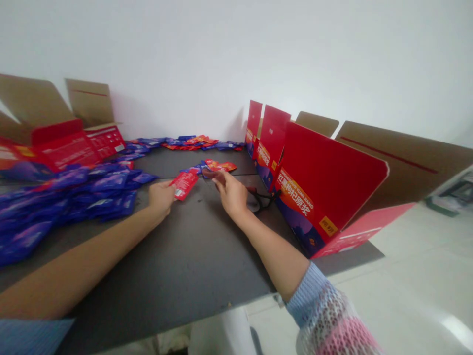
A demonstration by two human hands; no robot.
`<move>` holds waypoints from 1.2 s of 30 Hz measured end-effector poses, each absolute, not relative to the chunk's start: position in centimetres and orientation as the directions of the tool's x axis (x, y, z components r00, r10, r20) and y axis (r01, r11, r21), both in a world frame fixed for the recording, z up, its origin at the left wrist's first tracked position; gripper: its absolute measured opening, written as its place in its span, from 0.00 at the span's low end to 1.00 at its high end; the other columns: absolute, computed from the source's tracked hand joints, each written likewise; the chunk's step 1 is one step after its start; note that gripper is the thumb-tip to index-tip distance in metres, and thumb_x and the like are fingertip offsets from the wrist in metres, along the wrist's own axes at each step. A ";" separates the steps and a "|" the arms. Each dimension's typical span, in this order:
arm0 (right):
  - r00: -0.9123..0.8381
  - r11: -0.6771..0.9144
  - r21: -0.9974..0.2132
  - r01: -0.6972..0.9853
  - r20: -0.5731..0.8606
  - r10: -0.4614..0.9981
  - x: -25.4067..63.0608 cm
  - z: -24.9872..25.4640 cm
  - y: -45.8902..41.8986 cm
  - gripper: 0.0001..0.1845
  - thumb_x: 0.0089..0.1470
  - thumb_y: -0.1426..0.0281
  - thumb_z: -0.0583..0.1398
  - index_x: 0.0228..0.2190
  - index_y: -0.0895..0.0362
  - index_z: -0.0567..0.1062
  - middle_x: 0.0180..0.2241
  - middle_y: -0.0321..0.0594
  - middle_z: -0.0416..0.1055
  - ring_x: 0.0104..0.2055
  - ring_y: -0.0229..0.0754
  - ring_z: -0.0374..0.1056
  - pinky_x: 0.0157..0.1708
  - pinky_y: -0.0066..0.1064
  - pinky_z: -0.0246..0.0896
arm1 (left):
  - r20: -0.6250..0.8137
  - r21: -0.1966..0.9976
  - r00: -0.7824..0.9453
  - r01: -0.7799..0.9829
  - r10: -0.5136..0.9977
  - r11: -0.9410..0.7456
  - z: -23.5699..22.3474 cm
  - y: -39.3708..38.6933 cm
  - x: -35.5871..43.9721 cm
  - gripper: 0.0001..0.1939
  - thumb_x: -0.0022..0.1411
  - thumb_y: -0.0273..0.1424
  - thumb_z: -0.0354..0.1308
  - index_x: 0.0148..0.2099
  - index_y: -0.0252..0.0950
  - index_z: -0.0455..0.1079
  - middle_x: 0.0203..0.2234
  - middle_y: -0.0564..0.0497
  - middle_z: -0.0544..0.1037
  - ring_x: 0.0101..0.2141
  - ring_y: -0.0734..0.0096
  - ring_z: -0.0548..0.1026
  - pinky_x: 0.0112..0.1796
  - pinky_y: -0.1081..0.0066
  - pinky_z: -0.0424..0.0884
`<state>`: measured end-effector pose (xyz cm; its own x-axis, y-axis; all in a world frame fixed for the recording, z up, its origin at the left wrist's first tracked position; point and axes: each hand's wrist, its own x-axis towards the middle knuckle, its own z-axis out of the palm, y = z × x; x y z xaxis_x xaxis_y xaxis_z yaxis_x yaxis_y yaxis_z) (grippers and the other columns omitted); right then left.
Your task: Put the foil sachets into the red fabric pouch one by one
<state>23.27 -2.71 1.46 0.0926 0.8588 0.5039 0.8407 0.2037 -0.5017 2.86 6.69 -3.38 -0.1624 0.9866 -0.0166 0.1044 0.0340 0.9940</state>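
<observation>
My left hand point(161, 196) pinches a small red sachet point(185, 184) just above the dark grey table point(192, 256). My right hand point(229, 192) reaches forward with its fingertips on a small cluster of red and purple sachets point(216, 166) lying on the table. Whether the fingers grip one of them I cannot tell. A pair of black-handled scissors point(263, 200) lies right beside my right wrist.
A large heap of purple sachets point(70, 195) covers the table's left side. More sachets point(185, 142) lie along the back wall. An open red carton point(325, 192) lies on its side at the right; another open red carton point(62, 143) stands at the back left.
</observation>
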 end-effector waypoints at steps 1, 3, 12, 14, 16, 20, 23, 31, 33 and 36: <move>0.087 0.221 -0.509 0.832 0.513 0.854 23.0 1.6 -3.0 0.18 0.69 0.59 0.53 0.55 0.47 0.72 0.53 0.35 0.77 0.51 0.44 0.75 0.47 0.31 0.68 | -0.048 0.998 -0.162 0.018 0.986 0.052 -3.3 5.6 3.0 0.17 0.54 0.21 0.55 0.46 0.31 0.78 0.26 0.49 0.80 0.29 0.64 0.78 0.32 0.70 0.74; 0.003 0.289 -0.492 0.821 0.511 0.860 22.1 1.5 -3.7 0.20 0.69 0.57 0.52 0.58 0.47 0.70 0.55 0.35 0.76 0.53 0.44 0.74 0.50 0.32 0.69 | -0.086 0.986 -0.069 -0.148 0.994 0.075 -2.9 3.6 3.1 0.13 0.54 0.20 0.57 0.41 0.31 0.78 0.27 0.48 0.81 0.28 0.66 0.79 0.33 0.70 0.76; -0.426 0.503 -0.121 0.856 0.388 0.817 18.2 -1.2 -3.6 0.26 0.69 0.65 0.52 0.64 0.58 0.65 0.67 0.41 0.61 0.71 0.43 0.52 0.68 0.38 0.51 | -0.180 0.898 0.241 -0.355 0.954 0.259 -1.4 2.6 4.2 0.11 0.56 0.15 0.53 0.33 0.29 0.75 0.24 0.45 0.79 0.22 0.68 0.76 0.25 0.71 0.74; -0.362 0.432 -0.121 0.894 0.373 0.854 18.3 -1.1 -3.0 0.23 0.68 0.65 0.52 0.60 0.57 0.70 0.65 0.40 0.65 0.71 0.46 0.51 0.68 0.40 0.52 | -0.167 0.886 0.358 -0.354 0.919 0.299 -1.6 2.8 4.1 0.15 0.57 0.12 0.52 0.40 0.28 0.76 0.31 0.41 0.82 0.29 0.66 0.79 0.33 0.68 0.78; -0.323 0.390 -0.129 0.912 0.364 0.874 18.7 -0.8 -2.5 0.22 0.68 0.63 0.51 0.57 0.55 0.74 0.63 0.38 0.68 0.71 0.46 0.52 0.67 0.40 0.53 | -0.182 0.891 0.417 -0.313 0.890 0.329 -1.6 2.9 3.7 0.17 0.58 0.11 0.52 0.45 0.27 0.77 0.36 0.39 0.83 0.35 0.64 0.81 0.40 0.64 0.79; -0.196 0.244 -0.131 0.961 0.299 0.934 20.1 -0.3 -1.5 0.24 0.68 0.58 0.50 0.58 0.52 0.73 0.63 0.41 0.68 0.65 0.50 0.63 0.60 0.41 0.63 | -0.223 0.902 0.506 -0.218 0.833 0.374 -1.6 2.9 3.0 0.20 0.59 0.11 0.52 0.51 0.24 0.76 0.41 0.37 0.83 0.40 0.60 0.82 0.50 0.56 0.77; -0.065 0.087 -0.100 0.991 0.204 0.977 21.8 -0.1 -0.5 0.27 0.68 0.54 0.47 0.55 0.52 0.76 0.56 0.48 0.74 0.52 0.53 0.74 0.49 0.42 0.69 | -0.237 0.895 0.540 -0.201 0.808 0.397 -1.8 2.9 2.7 0.21 0.57 0.10 0.52 0.52 0.21 0.75 0.42 0.34 0.82 0.42 0.57 0.82 0.53 0.54 0.75; -0.060 0.126 -0.177 0.976 0.341 0.938 23.5 0.6 -1.7 0.30 0.70 0.53 0.44 0.40 0.54 0.80 0.38 0.46 0.81 0.43 0.48 0.77 0.40 0.32 0.63 | -0.304 0.880 0.412 -0.224 0.859 0.419 -1.1 2.3 3.1 0.19 0.55 0.10 0.51 0.48 0.18 0.75 0.39 0.32 0.82 0.41 0.56 0.83 0.54 0.52 0.75; -0.123 0.226 -0.224 0.948 0.399 0.909 22.6 0.9 -2.9 0.30 0.70 0.53 0.43 0.40 0.54 0.80 0.38 0.43 0.81 0.43 0.46 0.77 0.41 0.30 0.62 | -0.314 0.883 0.404 -0.209 0.859 0.421 -0.7 2.0 3.2 0.17 0.55 0.11 0.51 0.43 0.21 0.76 0.36 0.34 0.83 0.38 0.59 0.83 0.52 0.55 0.76; -0.312 0.427 -0.243 0.871 0.397 0.863 20.8 0.9 -4.3 0.24 0.69 0.54 0.47 0.46 0.52 0.79 0.44 0.39 0.81 0.50 0.43 0.75 0.46 0.29 0.63 | -0.297 0.892 0.418 -0.199 0.858 0.406 -0.6 1.8 3.3 0.16 0.53 0.09 0.48 0.35 0.24 0.76 0.31 0.38 0.82 0.33 0.63 0.82 0.47 0.62 0.79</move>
